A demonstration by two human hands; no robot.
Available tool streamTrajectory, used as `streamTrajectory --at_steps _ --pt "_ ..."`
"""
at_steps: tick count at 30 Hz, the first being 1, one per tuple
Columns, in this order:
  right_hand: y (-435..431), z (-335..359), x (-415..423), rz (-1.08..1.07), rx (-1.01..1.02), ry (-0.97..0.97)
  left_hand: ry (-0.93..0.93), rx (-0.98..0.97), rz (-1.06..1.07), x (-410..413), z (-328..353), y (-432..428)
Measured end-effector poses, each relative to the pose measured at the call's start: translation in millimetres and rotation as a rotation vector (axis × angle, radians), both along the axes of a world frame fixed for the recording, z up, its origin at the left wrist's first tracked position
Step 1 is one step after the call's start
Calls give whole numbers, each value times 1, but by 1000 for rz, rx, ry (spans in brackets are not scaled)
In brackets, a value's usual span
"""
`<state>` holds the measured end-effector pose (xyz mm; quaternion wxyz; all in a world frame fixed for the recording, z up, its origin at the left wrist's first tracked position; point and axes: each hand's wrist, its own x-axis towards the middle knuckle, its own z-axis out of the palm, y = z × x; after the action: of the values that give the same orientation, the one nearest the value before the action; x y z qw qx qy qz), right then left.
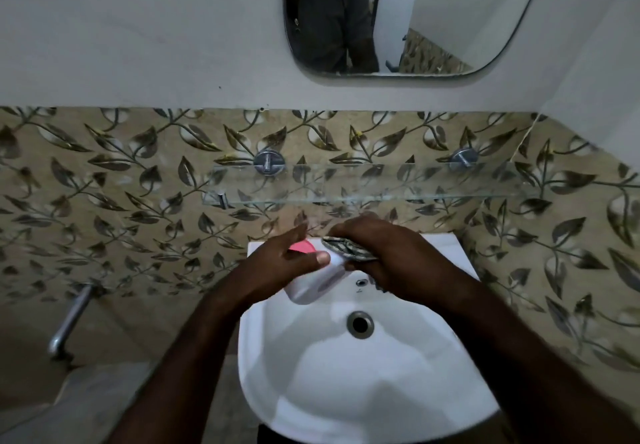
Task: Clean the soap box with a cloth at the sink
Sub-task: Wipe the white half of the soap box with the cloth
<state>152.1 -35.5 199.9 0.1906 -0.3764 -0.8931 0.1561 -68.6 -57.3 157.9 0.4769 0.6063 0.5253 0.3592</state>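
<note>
My left hand point(277, 263) holds a white soap box point(318, 282) over the back of the white sink point(346, 391), thumb on top and fingers stretched out behind it. A pink soap point(302, 247) lies on the sink's back ledge beyond my left fingers. My right hand point(388, 253) grips a patterned grey cloth point(346, 248) and presses it against the upper end of the soap box.
The drain point(360, 324) sits mid-basin, with an overflow hole point(361, 282) above it. A glass shelf point(363, 184) on metal brackets hangs just above my hands. A mirror point(398, 17) is higher up. A metal tap point(71, 322) sticks out of the leaf-patterned tiles at the left.
</note>
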Motion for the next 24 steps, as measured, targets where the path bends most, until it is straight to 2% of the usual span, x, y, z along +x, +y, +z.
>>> streamTrajectory --at_steps 1,3,6,9,11,13,15,17,19,21,24 --pt "-3 2 -5 16 10 15 108 20 -39 5 6 -3" --pt "-6 5 -12 59 37 28 190 39 -85 14 6 -8" --pt "-4 0 -17 120 0 50 44 -24 -27 21 -14 -13" --pt "1 -10 -16 58 -186 237 -176 -105 57 22 -24 -19" --pt "5 -18 -12 -52 -262 381 -203 -110 94 25 -22 -22" --pt "2 -24 -13 -140 -258 401 -146 -107 114 27 -21 -23" --pt "-13 -25 -20 -147 -198 339 -58 -114 124 26 -23 -21" --pt "-28 -29 -31 -104 -10 238 -32 -98 116 27 -25 -22" --pt "-33 -35 -33 -75 139 224 -31 -69 130 29 -28 -21" --pt "-30 -35 -32 -151 1 326 -39 -48 185 30 -28 -22" --pt "-22 -36 -28 -375 -378 445 -74 1 250 31 -26 -23"
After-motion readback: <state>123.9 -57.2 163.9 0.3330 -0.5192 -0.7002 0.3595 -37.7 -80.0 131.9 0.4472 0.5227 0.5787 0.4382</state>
